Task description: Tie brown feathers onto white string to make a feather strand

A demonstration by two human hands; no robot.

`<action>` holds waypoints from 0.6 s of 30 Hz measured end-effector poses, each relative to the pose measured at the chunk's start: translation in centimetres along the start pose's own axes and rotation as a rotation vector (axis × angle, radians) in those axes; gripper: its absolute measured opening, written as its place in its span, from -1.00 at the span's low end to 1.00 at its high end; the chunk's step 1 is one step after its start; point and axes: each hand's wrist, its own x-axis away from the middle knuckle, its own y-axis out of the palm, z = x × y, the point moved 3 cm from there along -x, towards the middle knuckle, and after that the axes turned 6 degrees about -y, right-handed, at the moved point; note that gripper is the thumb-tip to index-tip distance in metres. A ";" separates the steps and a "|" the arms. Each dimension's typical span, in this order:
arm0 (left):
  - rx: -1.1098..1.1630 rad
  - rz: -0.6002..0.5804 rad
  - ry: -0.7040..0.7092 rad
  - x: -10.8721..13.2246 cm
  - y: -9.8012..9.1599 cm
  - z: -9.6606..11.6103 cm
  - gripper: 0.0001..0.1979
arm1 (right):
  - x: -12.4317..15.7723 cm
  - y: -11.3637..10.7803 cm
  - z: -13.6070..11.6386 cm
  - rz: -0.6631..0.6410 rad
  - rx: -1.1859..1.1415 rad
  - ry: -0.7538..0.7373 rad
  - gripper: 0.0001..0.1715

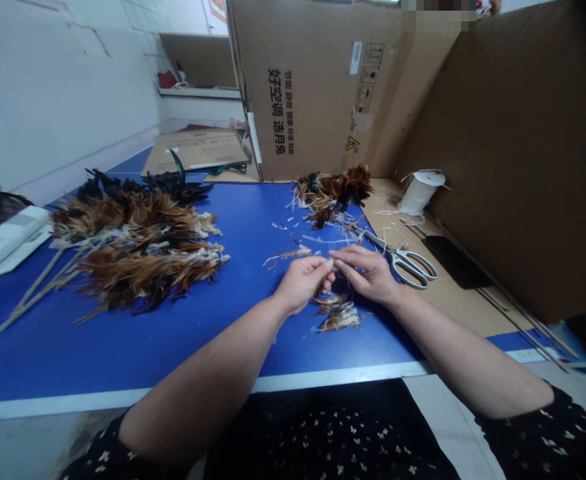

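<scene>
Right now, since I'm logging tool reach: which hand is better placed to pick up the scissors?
Likely the right hand: the scissors lie just beside it, while the left hand is farther off, beyond the right.

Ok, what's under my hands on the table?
A small heap of brown and pale feathers lies on the blue table below the left hand and right hand. Its far edge is covered by the fingers, and whatever the fingertips pinch is hidden.
</scene>
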 end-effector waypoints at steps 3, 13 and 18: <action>-0.034 -0.003 0.016 0.0 -0.2 -0.2 -0.58 | 0.0 0.2 -0.3 -0.052 -0.001 0.000 -0.63; -0.022 0.192 0.125 -0.5 -1.5 0.9 -0.58 | 0.3 -0.1 0.9 -0.007 0.060 0.095 -0.52; 0.055 0.478 0.225 -0.6 -3.5 1.9 -0.53 | 0.8 -2.0 4.8 0.041 0.325 0.290 -0.77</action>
